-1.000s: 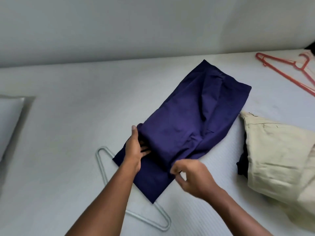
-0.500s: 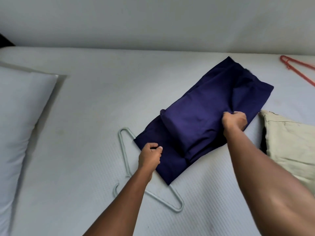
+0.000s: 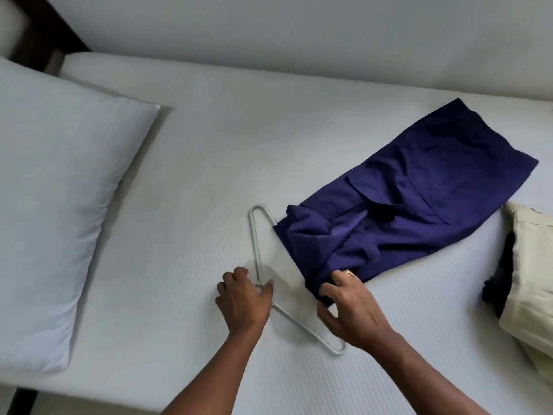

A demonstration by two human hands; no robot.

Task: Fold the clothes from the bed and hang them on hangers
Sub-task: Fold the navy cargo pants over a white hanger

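Note:
A folded navy-blue garment lies on the white bed, right of the middle, with its near end draped over the bar of a pale grey hanger. My left hand grips that hanger at its neck, fingers curled round it. My right hand pinches the near corner of the navy garment, just above the hanger's lower arm. The hanger's bar under the cloth is hidden.
A large white pillow fills the left side of the bed. A beige folded garment with a dark item under it lies at the right edge. The wall runs behind the bed, and the bed's near edge is at bottom left.
My left hand left the garment's edge and took the hanger's neck. My right hand came back from the garment's far side to its near corner. The view swung left, the red hanger is gone.

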